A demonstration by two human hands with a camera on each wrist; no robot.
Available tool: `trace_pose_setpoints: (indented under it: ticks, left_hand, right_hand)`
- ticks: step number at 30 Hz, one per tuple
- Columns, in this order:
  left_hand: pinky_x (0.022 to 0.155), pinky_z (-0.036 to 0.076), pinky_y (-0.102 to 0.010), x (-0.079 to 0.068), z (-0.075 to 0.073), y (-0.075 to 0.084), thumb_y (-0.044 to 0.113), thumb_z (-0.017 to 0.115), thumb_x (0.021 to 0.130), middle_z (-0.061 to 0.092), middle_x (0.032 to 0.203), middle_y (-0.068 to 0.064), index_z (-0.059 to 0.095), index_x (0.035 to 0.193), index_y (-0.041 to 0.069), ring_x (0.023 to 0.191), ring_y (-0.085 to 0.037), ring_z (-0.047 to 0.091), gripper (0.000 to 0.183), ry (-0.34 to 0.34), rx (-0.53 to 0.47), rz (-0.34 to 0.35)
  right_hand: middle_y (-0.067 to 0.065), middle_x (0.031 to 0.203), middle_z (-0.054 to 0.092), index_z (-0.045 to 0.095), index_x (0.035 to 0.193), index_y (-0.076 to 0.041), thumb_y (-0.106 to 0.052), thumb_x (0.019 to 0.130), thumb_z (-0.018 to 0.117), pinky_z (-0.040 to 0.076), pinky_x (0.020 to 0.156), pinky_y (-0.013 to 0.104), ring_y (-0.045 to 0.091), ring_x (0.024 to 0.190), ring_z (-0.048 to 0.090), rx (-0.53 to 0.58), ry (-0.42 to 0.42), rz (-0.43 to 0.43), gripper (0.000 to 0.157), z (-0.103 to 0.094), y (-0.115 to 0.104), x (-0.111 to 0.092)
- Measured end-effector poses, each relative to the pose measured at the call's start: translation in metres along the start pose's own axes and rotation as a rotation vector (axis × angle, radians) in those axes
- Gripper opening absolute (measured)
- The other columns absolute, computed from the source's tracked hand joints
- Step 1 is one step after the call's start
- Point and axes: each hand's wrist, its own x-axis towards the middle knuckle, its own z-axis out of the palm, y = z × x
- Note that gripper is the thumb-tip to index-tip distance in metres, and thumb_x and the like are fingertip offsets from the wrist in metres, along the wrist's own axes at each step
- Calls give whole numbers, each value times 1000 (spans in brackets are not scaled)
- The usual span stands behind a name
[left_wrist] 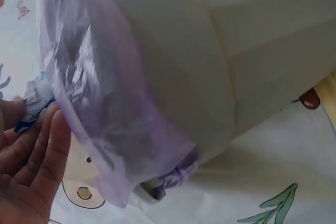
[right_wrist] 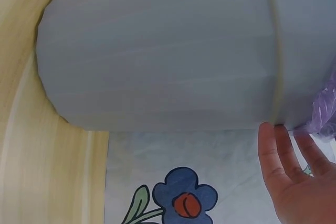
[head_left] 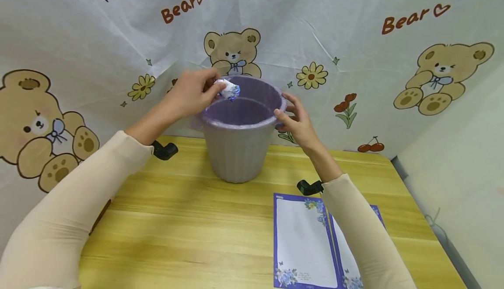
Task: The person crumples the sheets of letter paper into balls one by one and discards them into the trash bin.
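A grey trash bin (head_left: 238, 153) stands upright on the table, with a thin purple plastic bag (left_wrist: 100, 87) lining it and folded over its rim. My left hand (head_left: 193, 89) pinches a crumpled ball of paper (head_left: 229, 90), white with blue and purple print, over the bin's left rim. In the left wrist view, that crumpled paper (left_wrist: 37, 98) shows partly between the fingers beside the bag. On the right side, my right hand (head_left: 297, 120) holds the bin at its rim. Its fingertips (right_wrist: 268, 129) touch the outer wall in the right wrist view, where the thumb is hidden.
Two purple-bordered sheets of paper (head_left: 305, 241) with flower prints lie at the front right of the wooden table (head_left: 177, 219), partly under the right forearm. Behind the bin hangs a white cloth (head_left: 275, 13) printed with bears and flowers.
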Motion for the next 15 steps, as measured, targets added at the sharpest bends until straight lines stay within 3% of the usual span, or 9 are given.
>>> trace_pose_setpoints:
  ticks: [10,15]
  left_hand:
    - [72,48,-36,20,1,-8,31,59,112,73,87,-9,68,113,8,74,-24,64,24,-187,94,-50]
    - [70,51,-37,24,6,-9,32,63,111,74,91,-9,69,112,10,74,-23,65,22,-206,79,-58]
  right_hand:
    - [20,151,53,36,167,-23,-26,106,63,67,87,38,18,106,69,10,-5,0,66,2,-1,-1]
    - [18,150,54,36,166,-24,-26,107,62,67,87,38,18,106,68,3,3,1,65,1,0,-1]
